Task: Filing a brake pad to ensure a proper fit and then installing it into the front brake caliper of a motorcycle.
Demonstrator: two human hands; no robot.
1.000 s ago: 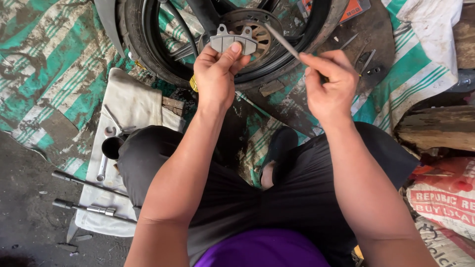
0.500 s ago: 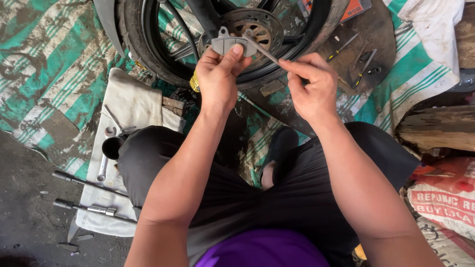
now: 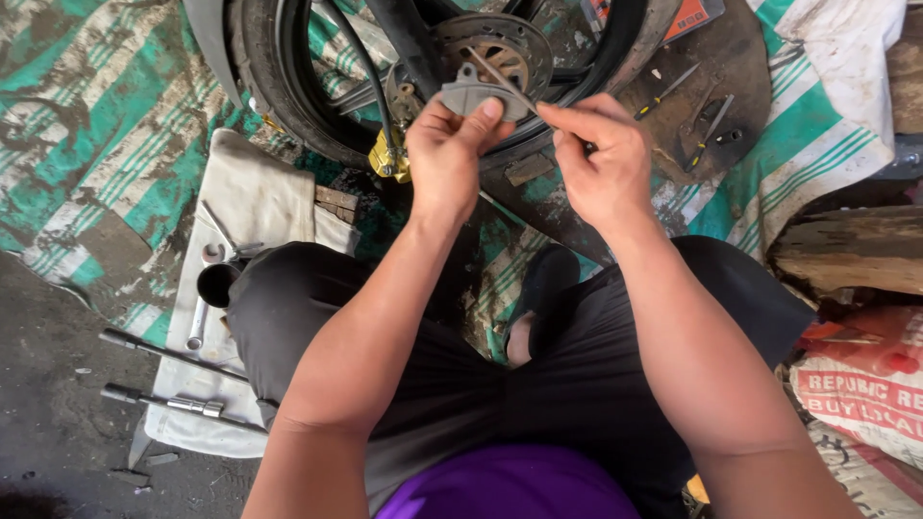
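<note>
Ground: green striped tarp (image 3: 106,125), wheel (image 3: 288,86) at far centre.
Left hand (image 3: 447,159): fingers closed, pinching grey brake pad (image 3: 471,96).
Right hand (image 3: 601,163): fingers closed, gripping thin metal tool (image 3: 500,79) against pad.

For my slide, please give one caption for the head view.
Left hand holds a grey metal brake pad; right hand applies a thin metal tool.

Grey brake pad (image 3: 473,96) held flat, thin metal rod (image 3: 502,79) lying across it.

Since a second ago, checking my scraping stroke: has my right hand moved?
Yes. The right hand has shifted left toward the brake pad, judged against the screwdrivers on the ground.
</note>
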